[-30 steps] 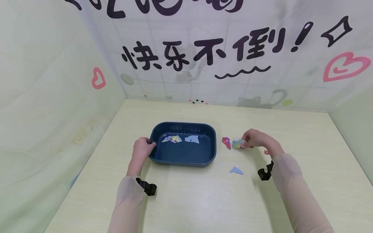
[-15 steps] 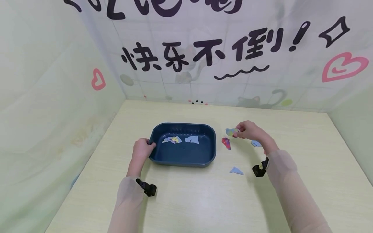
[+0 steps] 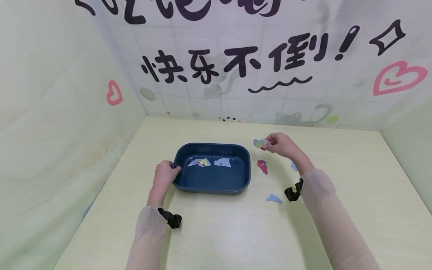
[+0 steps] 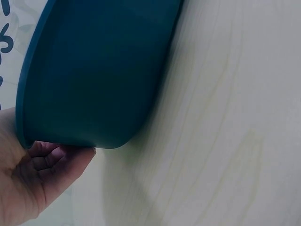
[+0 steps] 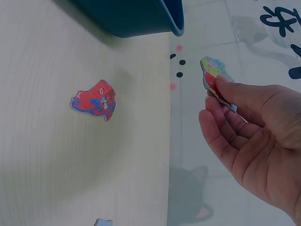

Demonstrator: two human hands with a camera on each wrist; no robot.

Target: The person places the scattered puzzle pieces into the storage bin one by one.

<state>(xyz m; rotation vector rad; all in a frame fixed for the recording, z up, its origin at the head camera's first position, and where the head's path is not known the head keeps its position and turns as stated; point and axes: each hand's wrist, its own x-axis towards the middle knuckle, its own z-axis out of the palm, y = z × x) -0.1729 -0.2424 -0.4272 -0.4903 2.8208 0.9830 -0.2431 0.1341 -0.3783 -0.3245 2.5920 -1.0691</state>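
A dark blue rectangular tub (image 3: 210, 187) sits on the table, and my left hand (image 3: 164, 175) grips its left rim. In the left wrist view the fingers (image 4: 66, 169) curl under that rim against the outer wall. My right hand (image 3: 282, 144) pinches a blue, green and red puzzle piece (image 5: 215, 79) between thumb and fingers, raised to the right of the tub's back corner. Inside the tub lie a multicoloured piece (image 3: 200, 162) and a pale blue piece (image 3: 222, 162).
A red and blue piece (image 3: 262, 167) lies right of the tub, a pale blue one (image 3: 274, 198) nearer the front. Another blue piece (image 3: 294, 165) is partly hidden by the right forearm. A printed curtain (image 3: 216, 101) hangs behind the table.
My right hand has lifted the puzzle piece and carried it left and back, above the red piece. A blue piece behind it came into view. My left hand stays on the rim.
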